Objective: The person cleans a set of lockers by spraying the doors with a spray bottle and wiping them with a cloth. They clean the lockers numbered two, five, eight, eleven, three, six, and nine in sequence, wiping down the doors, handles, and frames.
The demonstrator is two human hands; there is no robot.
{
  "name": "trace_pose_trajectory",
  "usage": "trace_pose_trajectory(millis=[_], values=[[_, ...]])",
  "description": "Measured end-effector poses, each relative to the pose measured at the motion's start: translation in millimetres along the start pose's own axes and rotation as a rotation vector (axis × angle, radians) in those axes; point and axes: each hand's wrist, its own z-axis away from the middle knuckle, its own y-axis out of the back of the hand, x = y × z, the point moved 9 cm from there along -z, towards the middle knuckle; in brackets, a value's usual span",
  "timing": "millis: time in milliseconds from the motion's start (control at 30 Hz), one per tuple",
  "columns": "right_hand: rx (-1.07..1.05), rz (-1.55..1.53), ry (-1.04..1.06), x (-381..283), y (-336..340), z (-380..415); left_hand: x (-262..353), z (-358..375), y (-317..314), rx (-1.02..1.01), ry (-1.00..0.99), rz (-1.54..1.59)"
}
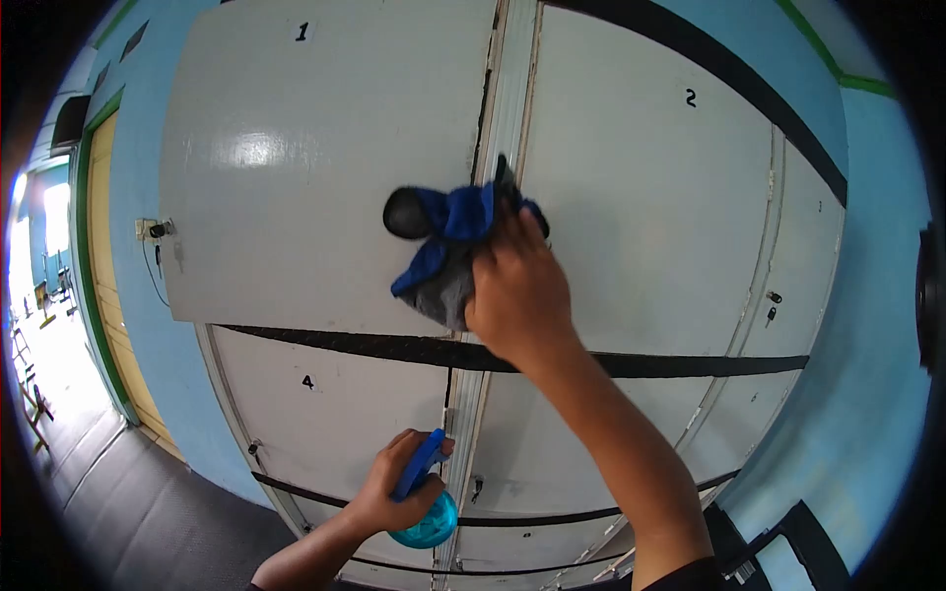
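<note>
My right hand presses a bunched blue and grey cloth with black parts against the white cabinet front. The cloth lies over the strip between the door marked 1 and the door marked 2. Its far side is partly covered by my fingers. Lower down, my left hand grips a spray bottle with a blue trigger head and a round turquoise body. The bottle is in front of the lower doors, near the door marked 4.
Black strips run across the cabinet between door rows. Keys hang at a right-hand lock. Door 1 juts out past the cabinet frame on the left. A yellow door and bright doorway lie far left. A black frame-like object stands low right.
</note>
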Motion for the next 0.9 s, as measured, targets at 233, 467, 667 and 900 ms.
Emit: trace_pose_trajectory(millis=[233, 467, 667, 900], values=[[0.056, 0.117, -0.107, -7.3, 7.2, -8.2, -3.4, 23.5, 20.9, -0.006, 0.088, 0.007], [0.142, 0.285, -0.213, 67.3, 26.7, -142.8, -7.2, 31.4, 68.3, 0.136, 0.108, 0.028], [-0.172, 0.251, -0.187, 118.4, 35.7, -202.5, -12.6, 31.4, 83.7, 0.111, 0.089, -0.029], [0.201, 0.211, -0.186, 123.3, 31.1, -220.6, -31.3, 27.1, 81.7, 0.149, 0.104, 0.004]])
